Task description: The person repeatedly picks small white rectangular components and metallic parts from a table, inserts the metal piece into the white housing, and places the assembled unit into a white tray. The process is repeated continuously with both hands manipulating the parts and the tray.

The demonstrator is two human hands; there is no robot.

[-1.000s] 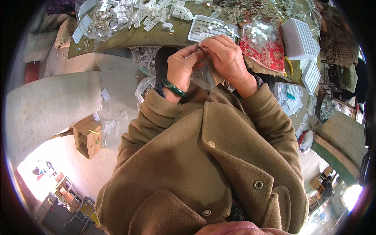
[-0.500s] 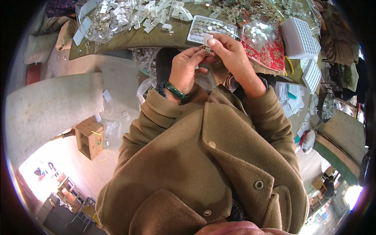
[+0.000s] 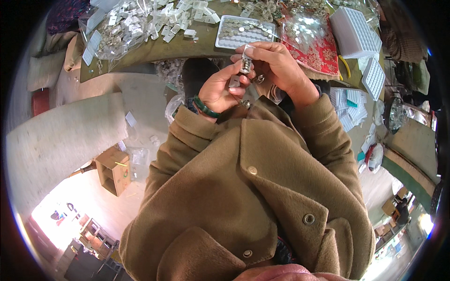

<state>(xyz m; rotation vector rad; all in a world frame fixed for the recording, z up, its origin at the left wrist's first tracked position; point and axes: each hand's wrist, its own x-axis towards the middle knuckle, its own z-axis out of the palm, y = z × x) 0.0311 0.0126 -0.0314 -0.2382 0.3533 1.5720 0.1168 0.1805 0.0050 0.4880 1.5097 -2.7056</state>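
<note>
Both hands meet in front of me, close to the table's near edge. Between the fingertips of my left hand (image 3: 215,92) is a small whitish plastic case (image 3: 245,66) with metal parts inside it. My right hand (image 3: 287,71) pinches the case's clear upper flap (image 3: 249,49) between thumb and fingers. A second small white plastic piece (image 3: 234,82) shows among the left fingers. Just below the left hand, against the coat, a small shiny metal piece (image 3: 246,104) is visible. Another metal bit (image 3: 260,78) shows beneath the right hand. A dark green bangle (image 3: 206,108) circles the left wrist.
Beyond my hands lies a white tray (image 3: 222,45) holding rows of round silvery discs. Loose white plastic cases (image 3: 171,21) pile up to its left. Rightward are a red patterned cloth (image 3: 325,63), stacked white gridded trays (image 3: 349,32) and a yellow-handled tool (image 3: 346,67).
The case has tilted, and its inside with the metal parts now faces up. My right fingers have shifted onto the clear flap; metal pieces now show below the hands.
</note>
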